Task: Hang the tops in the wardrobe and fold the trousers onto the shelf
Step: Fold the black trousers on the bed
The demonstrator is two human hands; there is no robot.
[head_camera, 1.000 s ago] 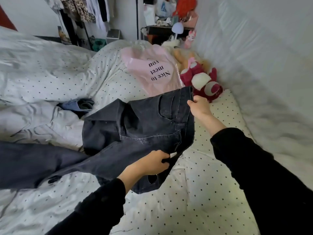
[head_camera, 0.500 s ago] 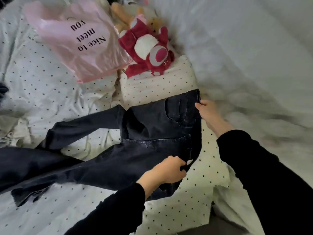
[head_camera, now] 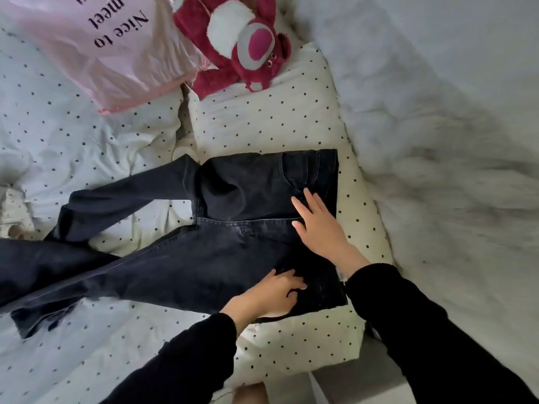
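Where hands (head_camera: 320, 225) press: jeans (head_camera: 204, 258), flat.

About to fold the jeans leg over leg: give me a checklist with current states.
1. Jeans lying on the bed: ok.
2. Waist flat under right hand and left hand: ok.
3. Legs aligned: not ok, they splay apart.
4. Leg ends in view: not ok, the near leg runs off frame.
5. Plush and pink bag clear of jeans: ok.

We are in a home bedroom: a bed with polka-dot bedding (head_camera: 271, 118), a pink plush bear (head_camera: 242, 45) (lying face up) and a pink bag (head_camera: 102, 53).
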